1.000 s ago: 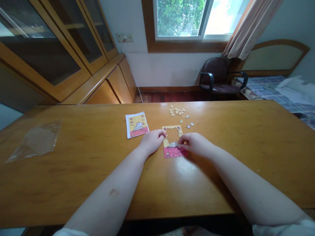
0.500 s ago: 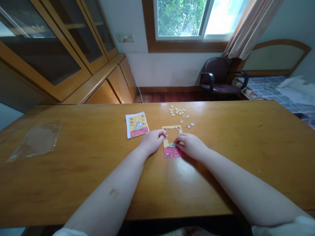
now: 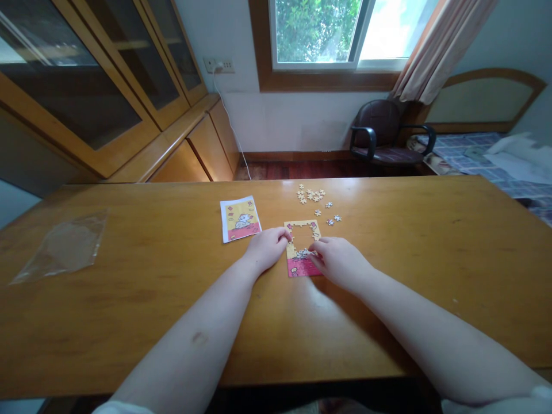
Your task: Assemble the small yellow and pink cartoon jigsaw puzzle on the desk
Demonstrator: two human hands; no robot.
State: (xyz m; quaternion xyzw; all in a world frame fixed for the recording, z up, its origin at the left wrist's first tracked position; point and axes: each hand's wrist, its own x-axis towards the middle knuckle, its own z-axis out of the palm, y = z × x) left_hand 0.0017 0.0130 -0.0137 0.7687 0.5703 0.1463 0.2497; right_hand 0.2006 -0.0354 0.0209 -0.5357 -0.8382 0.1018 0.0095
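Puzzle (image 3: 297,268): one, a partly built rectangle lying flat on the table (image 3: 431,259), with its frame joined, a pink strip along the near edge and an unfilled gap in the middle.

Left hand (image 3: 267,248): palm down just left of the puzzle, fingers loosely bent, tips touching the puzzle's left edge near its far corner. It is closed on nothing.

Right hand (image 3: 340,261): covers the puzzle's near right corner, with its fingertips (image 3: 314,253) drawn together on the lower middle of the puzzle. Whether they pinch a piece cannot be told.

Loose pieces (image 3: 311,196): one cluster lies beyond the puzzle's far edge, too small to count. Four single pieces lie between that cluster and the puzzle's far right corner, apart from each other and from the puzzle.

Card (image 3: 240,218): one, printed with a matching picture, flat and slightly turned, near the puzzle on its left and clear of the left hand.

Bag (image 3: 64,247): one, clear plastic, flat, well apart from the puzzle on the left.

Chair (image 3: 379,135): one, dark, on the floor well beyond the puzzle, off the table.
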